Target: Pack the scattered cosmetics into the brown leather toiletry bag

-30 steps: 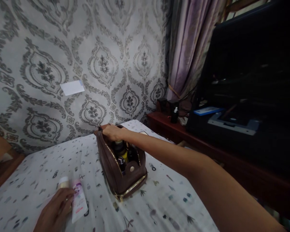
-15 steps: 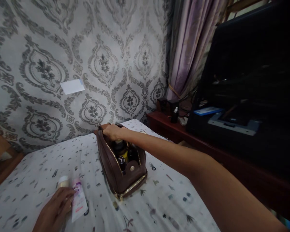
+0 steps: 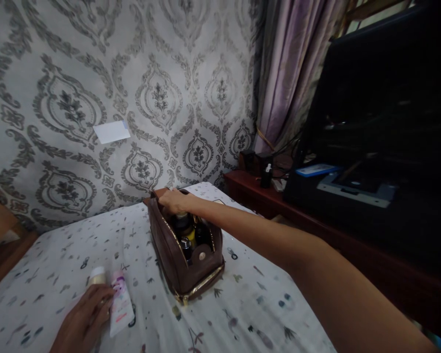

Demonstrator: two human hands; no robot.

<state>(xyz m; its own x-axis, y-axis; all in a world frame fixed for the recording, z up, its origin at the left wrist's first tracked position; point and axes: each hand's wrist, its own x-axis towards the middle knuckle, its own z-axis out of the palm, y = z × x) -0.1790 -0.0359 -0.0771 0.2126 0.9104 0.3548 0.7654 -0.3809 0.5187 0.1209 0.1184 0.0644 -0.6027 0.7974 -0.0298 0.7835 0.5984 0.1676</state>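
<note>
A brown zippered bag [image 3: 169, 260] stands unzipped on the patterned white sheet, with dark bottles and a yellow item [image 3: 190, 238] inside. My right hand [image 3: 174, 201] reaches to the bag's far end; its fingertips are hidden behind the edge, so what they hold does not show. At the lower left, my left hand [image 3: 86, 314] rests over a bottle with a white cap [image 3: 98, 275], fingers curled on it. Beside those fingers lies a pink and white tube [image 3: 120, 306], close against the fingertips.
A patterned wall with a white paper [image 3: 112, 132] rises behind the sheet. To the right, a red-brown shelf [image 3: 248, 189] bears a small dark bottle [image 3: 266, 175], next to a large black screen [image 3: 371, 122]. Brown wooden furniture [image 3: 7, 250] stands at the left edge.
</note>
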